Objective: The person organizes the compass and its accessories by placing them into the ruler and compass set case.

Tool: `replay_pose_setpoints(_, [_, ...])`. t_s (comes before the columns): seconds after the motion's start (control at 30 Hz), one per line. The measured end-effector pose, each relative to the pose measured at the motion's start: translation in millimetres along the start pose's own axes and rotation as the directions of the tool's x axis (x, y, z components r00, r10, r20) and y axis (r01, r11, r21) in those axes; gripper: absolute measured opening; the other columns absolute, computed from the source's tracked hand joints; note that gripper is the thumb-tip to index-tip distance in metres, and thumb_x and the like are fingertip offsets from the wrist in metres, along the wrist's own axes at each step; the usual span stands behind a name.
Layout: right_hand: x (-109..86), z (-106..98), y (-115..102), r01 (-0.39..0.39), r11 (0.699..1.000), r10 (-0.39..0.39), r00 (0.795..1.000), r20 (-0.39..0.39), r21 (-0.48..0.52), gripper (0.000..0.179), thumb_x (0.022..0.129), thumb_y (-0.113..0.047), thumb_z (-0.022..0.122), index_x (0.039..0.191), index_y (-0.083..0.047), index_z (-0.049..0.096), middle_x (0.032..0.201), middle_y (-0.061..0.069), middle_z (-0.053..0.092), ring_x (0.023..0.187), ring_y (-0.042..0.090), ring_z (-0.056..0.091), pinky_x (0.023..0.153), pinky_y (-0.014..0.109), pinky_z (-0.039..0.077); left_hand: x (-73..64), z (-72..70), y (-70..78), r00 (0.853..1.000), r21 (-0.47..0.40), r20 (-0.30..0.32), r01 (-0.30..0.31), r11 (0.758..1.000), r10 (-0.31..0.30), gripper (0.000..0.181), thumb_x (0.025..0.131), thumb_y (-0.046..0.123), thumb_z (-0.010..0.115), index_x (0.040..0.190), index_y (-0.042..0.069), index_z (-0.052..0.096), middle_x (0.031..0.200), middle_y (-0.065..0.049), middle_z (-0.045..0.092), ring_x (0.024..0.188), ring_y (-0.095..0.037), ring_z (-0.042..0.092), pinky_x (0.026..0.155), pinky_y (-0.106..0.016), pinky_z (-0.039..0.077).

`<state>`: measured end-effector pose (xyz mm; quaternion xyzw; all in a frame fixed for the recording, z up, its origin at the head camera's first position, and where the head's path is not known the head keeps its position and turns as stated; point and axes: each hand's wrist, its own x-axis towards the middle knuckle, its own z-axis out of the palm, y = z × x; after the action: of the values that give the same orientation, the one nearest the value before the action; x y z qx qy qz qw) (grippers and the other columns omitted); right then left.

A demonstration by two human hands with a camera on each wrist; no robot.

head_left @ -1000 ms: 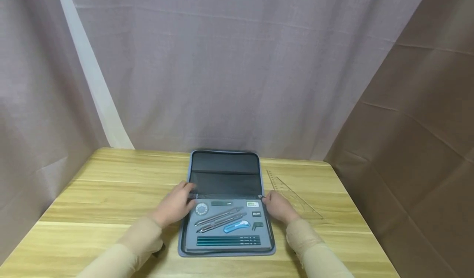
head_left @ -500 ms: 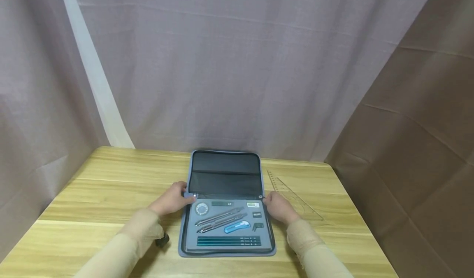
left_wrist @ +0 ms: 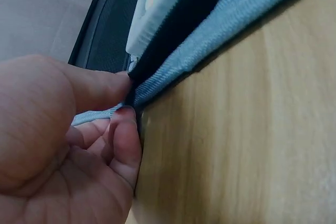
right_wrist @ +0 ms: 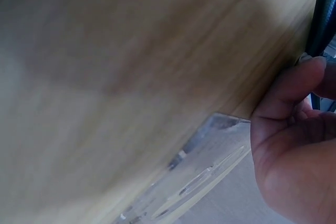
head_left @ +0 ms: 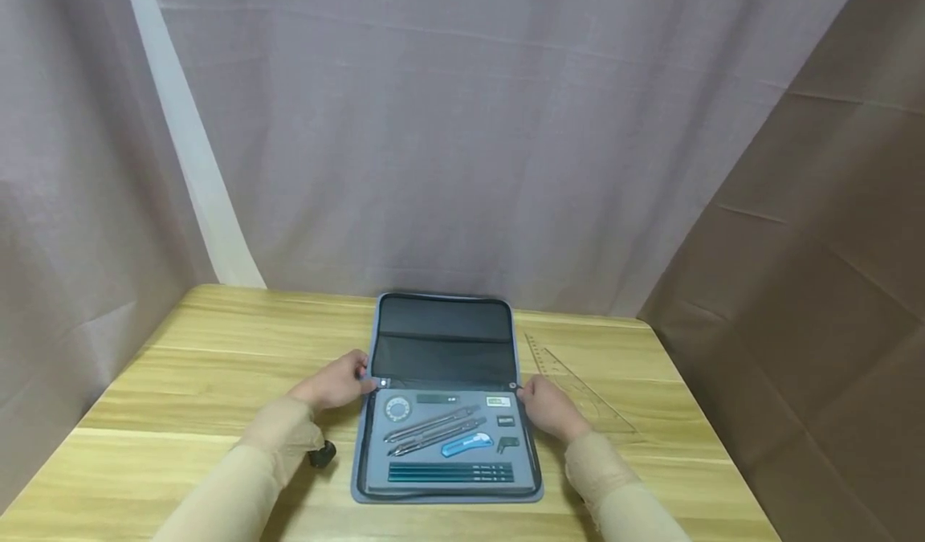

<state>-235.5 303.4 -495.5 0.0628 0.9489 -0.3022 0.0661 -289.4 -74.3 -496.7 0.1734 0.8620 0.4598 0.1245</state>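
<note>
A blue-grey zip case (head_left: 444, 317) lies unfolded flat on the table, its dark lid half at the back. Its grey front tray (head_left: 419, 490) holds a white round dial (head_left: 397, 409), two compasses (head_left: 436, 429), a blue cutter (head_left: 467, 445), several green pencils (head_left: 450, 472) and small pieces including an eraser (head_left: 498, 401). My left hand (head_left: 334, 381) pinches the case's left edge at the fold; the left wrist view shows thumb and forefinger on the fabric. On the right, my right hand (head_left: 551, 407) pinches the case at the zip end by the fold, fingertips partly hidden.
A clear set square (head_left: 581, 385) lies to the right of the case, partly behind my right hand. A small black object (head_left: 322, 454) shows beside my left sleeve. Curtains (head_left: 462, 124) hang behind the wooden table (head_left: 267, 325) and along its sides.
My left fingers have shifted from lying over the case's left edge to pinching it at the fold, with the thumb on top. My right hand keeps its hold.
</note>
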Motion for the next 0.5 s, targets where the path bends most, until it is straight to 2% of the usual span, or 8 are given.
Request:
replay_pose_setpoints(0.13, [-2.4,-1.4,2.0,0.004,1.0,-0.004,1.0,-0.007,-0.017,0.021,0.101,-0.022,0.047,0.088,-0.006,0.053,0.077,0.006,0.053,0.072,0.02,0.052,0.062,0.033,0.045,1.5,2.0,1.6,1.0,0.021,0.014,0.001,1.0,-0.002,0.021,0.09,0.009,0.065,0.095,0.0,0.048,0.084,-0.006,0.045,0.077,-0.02,0.045,0.068,-0.031,0.038])
replay_pose_setpoints(0.3, [-3.1,-4.1,2.7,0.014,0.999,-0.015,1.0,-0.017,-0.049,0.022,0.101,-0.021,0.047,0.086,-0.005,0.053,0.076,0.006,0.053,0.069,0.02,0.051,0.06,0.033,0.045,3.4,4.7,2.8,0.999,-0.023,0.029,0.033,0.999,-0.033,0.025,0.084,0.007,0.069,0.097,0.001,0.05,0.084,-0.007,0.048,0.078,-0.021,0.048,0.067,-0.032,0.041])
replay_pose_setpoints(0.5, [3.5,-2.4,0.5,0.003,1.0,-0.003,1.0,0.001,-0.004,0.026,0.1,-0.022,0.05,0.08,-0.006,0.053,0.072,0.007,0.053,0.064,0.021,0.051,0.054,0.032,0.044,3.1,4.4,-2.0,1.0,0.014,0.002,0.006,1.0,-0.006,0.033,0.076,0.003,0.074,0.1,-0.002,0.052,0.086,-0.008,0.055,0.078,-0.02,0.053,0.073,-0.034,0.047])
